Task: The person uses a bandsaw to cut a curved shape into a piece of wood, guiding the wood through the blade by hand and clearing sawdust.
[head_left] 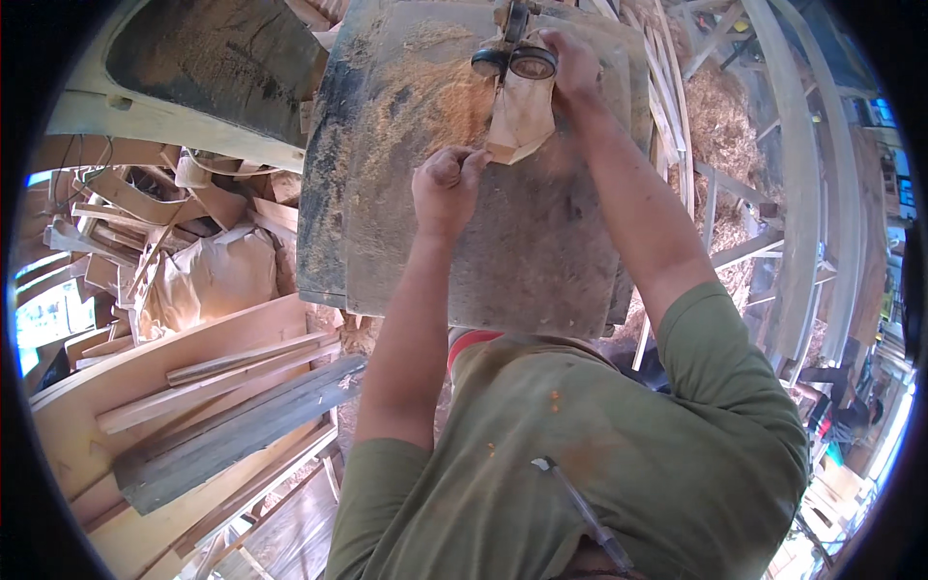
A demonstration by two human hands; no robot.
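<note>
A pale, angular piece of wood (522, 118) lies on the worn saw table (483, 261), its far part under a blade guide (513, 64) with two round, dark-rimmed parts. My left hand (449, 189) is closed, thumb and finger pinching the wood's near left corner. At the wood's far right side, beside the guide, my right hand (577, 70) grips it with bent fingers. Some of those fingertips are hidden behind the guide. The blade itself is too small to make out.
Orange sawdust (440, 106) covers the table's far left. A pale machine housing (184, 126) stands left, above heaped wood offcuts (217, 275). Boards (232, 425) lie at the lower left. Long wooden strips (667, 97) and a frame (807, 174) stand to the right.
</note>
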